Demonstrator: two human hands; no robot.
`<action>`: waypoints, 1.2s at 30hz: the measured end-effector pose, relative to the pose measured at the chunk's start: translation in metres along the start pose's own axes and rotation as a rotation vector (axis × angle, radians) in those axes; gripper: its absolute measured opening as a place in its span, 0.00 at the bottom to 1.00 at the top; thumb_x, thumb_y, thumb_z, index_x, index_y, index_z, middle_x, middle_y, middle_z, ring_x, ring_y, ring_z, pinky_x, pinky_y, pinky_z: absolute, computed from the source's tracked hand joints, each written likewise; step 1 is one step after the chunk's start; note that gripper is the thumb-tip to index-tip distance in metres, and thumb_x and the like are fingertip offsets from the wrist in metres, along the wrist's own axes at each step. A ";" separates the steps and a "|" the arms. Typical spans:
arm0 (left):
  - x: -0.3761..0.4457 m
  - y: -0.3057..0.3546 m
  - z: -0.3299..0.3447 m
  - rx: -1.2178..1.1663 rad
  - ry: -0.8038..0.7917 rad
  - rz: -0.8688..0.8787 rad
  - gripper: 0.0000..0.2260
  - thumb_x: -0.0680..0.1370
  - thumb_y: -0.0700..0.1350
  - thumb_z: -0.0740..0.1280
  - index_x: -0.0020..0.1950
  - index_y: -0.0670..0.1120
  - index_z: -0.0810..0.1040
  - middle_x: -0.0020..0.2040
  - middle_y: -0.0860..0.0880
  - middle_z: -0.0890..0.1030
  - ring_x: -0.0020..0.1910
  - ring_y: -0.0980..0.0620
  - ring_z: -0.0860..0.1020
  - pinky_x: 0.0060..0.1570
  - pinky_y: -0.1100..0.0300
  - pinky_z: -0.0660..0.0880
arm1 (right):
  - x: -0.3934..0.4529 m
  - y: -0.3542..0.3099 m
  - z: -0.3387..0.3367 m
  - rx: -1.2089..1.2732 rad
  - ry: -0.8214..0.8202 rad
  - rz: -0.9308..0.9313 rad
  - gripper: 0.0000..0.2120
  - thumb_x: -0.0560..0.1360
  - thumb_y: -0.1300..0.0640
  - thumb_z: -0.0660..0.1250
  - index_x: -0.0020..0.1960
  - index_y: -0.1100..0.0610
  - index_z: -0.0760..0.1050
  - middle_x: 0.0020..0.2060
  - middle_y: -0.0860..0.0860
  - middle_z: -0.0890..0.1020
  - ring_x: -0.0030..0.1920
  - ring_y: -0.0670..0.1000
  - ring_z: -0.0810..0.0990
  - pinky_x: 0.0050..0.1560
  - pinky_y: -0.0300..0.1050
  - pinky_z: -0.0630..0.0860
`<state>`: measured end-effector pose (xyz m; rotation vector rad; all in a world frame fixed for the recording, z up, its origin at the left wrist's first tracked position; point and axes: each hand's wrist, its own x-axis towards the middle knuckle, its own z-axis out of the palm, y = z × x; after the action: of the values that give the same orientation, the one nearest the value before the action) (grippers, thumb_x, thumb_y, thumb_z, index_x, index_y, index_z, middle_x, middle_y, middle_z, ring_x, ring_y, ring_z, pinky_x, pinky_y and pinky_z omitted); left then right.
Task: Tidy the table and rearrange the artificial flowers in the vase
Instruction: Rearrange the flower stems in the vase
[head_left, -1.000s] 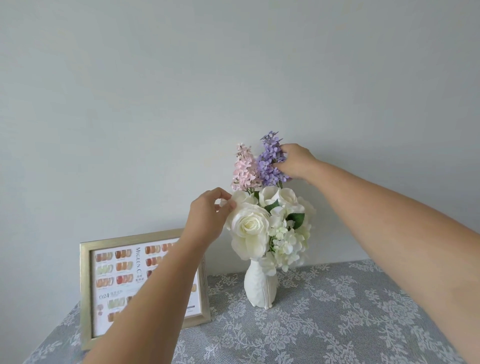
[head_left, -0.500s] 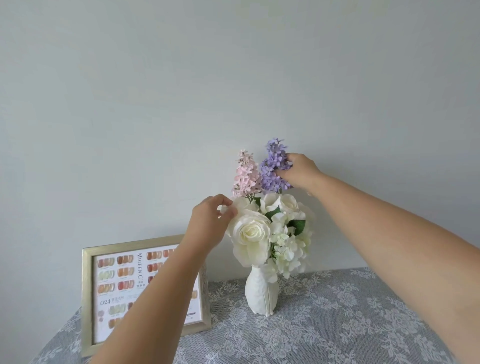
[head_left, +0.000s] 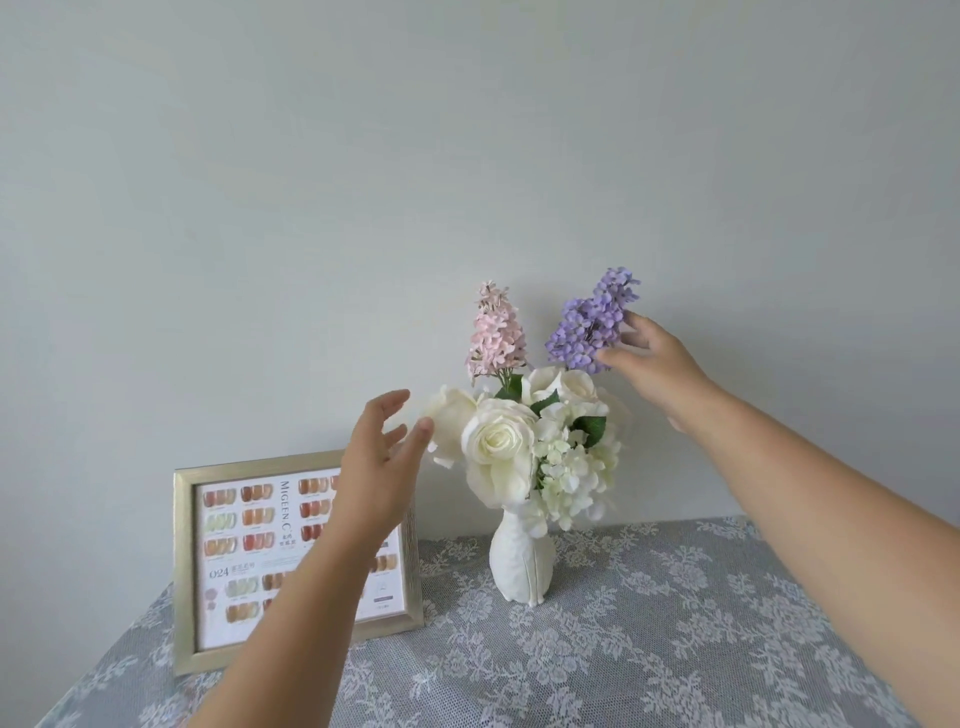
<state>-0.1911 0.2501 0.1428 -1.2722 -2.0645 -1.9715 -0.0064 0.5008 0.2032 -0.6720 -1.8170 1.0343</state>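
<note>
The purple lilac sprig (head_left: 592, 325) leaned up and right out of the white vase (head_left: 522, 564) — the right hand (head_left: 652, 358) nearest, its spread fingers touching the blooms. The left hand (head_left: 382, 457) hovered open just left of the white roses (head_left: 493, 441).

Two bare forearms and hands, nothing worn

The left hand (head_left: 382, 457) and the right hand (head_left: 652, 358) are both uncovered, with no glove, ring, watch or bracelet showing on the fingers or wrists. Both forearms are bare for their whole visible length, from the wrists to the lower and right edges of the view, and no sleeve edge or cuff comes into sight. The fingernails that show are short and carry no visible polish. The right forearm looks broader since it is closer to the camera.
</note>
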 end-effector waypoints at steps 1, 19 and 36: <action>-0.006 -0.005 0.002 -0.043 0.024 -0.004 0.18 0.79 0.55 0.65 0.67 0.60 0.68 0.68 0.58 0.72 0.63 0.48 0.76 0.54 0.42 0.77 | -0.006 0.004 -0.002 0.016 0.022 0.018 0.32 0.72 0.51 0.70 0.73 0.44 0.63 0.67 0.49 0.72 0.64 0.50 0.73 0.60 0.47 0.68; -0.039 -0.004 0.065 -0.403 -0.047 -0.153 0.35 0.69 0.66 0.69 0.73 0.61 0.62 0.63 0.62 0.76 0.61 0.59 0.77 0.63 0.53 0.72 | -0.115 0.027 0.044 -0.288 -0.056 -0.587 0.24 0.77 0.50 0.66 0.71 0.52 0.68 0.73 0.48 0.66 0.74 0.47 0.60 0.74 0.49 0.57; 0.011 -0.002 0.046 -0.287 -0.361 -0.162 0.26 0.70 0.55 0.60 0.68 0.55 0.71 0.58 0.60 0.79 0.60 0.59 0.75 0.53 0.54 0.70 | -0.115 0.034 0.046 -0.183 -0.152 -0.528 0.31 0.69 0.58 0.64 0.70 0.41 0.65 0.74 0.38 0.59 0.76 0.42 0.55 0.71 0.39 0.56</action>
<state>-0.1765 0.2950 0.1371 -1.6742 -2.1488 -2.3265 0.0035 0.4105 0.1123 -0.1941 -2.0841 0.5825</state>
